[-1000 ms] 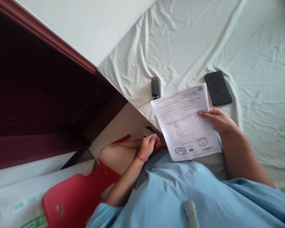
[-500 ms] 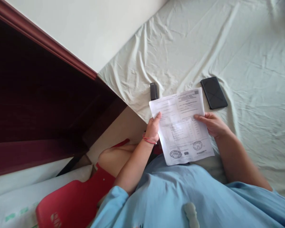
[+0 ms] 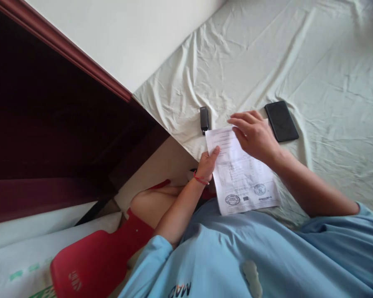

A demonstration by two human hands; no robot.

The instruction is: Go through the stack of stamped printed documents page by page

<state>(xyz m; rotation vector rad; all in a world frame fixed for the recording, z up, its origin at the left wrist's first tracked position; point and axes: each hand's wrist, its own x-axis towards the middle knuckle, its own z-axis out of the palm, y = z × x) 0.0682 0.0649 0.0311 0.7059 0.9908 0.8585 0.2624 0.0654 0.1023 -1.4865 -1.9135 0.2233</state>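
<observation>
Printed papers with stamps near the lower edge lie tilted in front of my shirt. My left hand grips their left edge, thumb on top, a red string around the wrist. Above the upper right part of the sheet is my right hand, fingers stretched out and apart, hiding the printed heading. Whether it touches the paper I cannot tell. Just past the top left corner a small black stapler rests on the sheet-covered bed. A dark phone lies flat to the right of my right hand.
A pale, wrinkled bedsheet spreads to the right and back. At the left stands dark red wooden furniture beside a white surface. Below it are a red object with white print and a white sack.
My right hand has let go of the paper's right edge and moved up and left over its top. My left hand keeps its grip. The view has shifted slightly.
</observation>
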